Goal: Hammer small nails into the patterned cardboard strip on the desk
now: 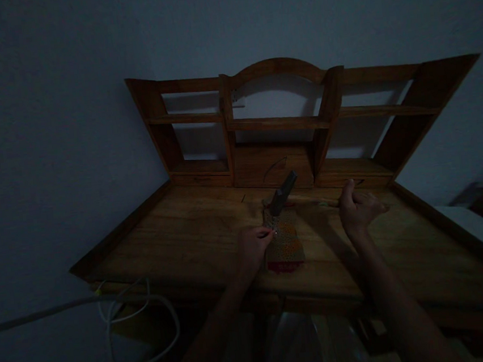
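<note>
My right hand (pixel 359 208) is wrapped round the handle of a hammer (pixel 284 193), whose dark metal head is raised over the desk, left of the hand. On the desk lies a flat speckled piece (pixel 288 242) with orange patches and a red band along its near edge; I cannot tell its material. My left hand (pixel 253 247) rests at its left edge, thumb and finger pinched together. A tiny bright spot shows at those fingertips, too small to name. The light is dim.
The wooden desk (pixel 203 227) has raised side edges and a shelf unit (pixel 278 122) along its back. A small dark stick (pixel 243 198) lies behind my left hand. A pale cable (pixel 175 318) loops at the front left. A wall socket (pixel 237 99) shows behind the shelves.
</note>
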The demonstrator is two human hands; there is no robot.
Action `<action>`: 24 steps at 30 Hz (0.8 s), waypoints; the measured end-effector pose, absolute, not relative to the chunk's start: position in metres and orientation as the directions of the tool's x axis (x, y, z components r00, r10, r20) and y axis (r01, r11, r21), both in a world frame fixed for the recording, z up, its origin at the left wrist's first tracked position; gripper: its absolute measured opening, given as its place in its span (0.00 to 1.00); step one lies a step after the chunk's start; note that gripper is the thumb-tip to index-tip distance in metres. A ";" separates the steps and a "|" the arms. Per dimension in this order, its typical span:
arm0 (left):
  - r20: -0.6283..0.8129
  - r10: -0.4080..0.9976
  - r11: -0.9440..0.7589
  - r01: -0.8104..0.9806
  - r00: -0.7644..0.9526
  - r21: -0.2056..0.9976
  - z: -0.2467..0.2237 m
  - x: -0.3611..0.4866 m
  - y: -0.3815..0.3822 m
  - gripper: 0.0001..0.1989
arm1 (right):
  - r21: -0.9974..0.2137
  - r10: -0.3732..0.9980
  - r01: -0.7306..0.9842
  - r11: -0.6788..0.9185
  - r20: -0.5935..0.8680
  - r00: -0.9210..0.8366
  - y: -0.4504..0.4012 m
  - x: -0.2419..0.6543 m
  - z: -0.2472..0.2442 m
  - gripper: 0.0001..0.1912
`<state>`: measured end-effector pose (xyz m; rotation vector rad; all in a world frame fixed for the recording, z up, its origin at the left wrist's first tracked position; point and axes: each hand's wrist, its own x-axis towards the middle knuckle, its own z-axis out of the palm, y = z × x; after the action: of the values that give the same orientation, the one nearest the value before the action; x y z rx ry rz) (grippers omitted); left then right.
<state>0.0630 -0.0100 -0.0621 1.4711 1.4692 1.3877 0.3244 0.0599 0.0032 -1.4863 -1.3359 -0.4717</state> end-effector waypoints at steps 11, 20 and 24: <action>0.226 0.962 -0.181 0.260 -0.153 0.948 -0.058 0.066 -0.012 0.05 | -0.398 0.465 0.915 0.068 0.824 0.324 0.058 0.327 0.009 0.32; 0.238 0.959 -0.204 0.207 -0.157 0.957 -0.072 0.065 -0.005 0.07 | -0.262 0.483 0.963 0.068 0.853 0.198 0.051 0.325 0.009 0.31; 0.221 0.964 -0.192 0.187 -0.150 0.963 -0.077 0.064 -0.002 0.07 | -0.148 0.500 0.983 0.107 0.863 0.076 0.048 0.325 0.013 0.28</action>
<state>0.0643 -0.0023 -0.0771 1.4111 1.3595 1.4092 0.3251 0.0475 0.0125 -1.5116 -1.5434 -0.7256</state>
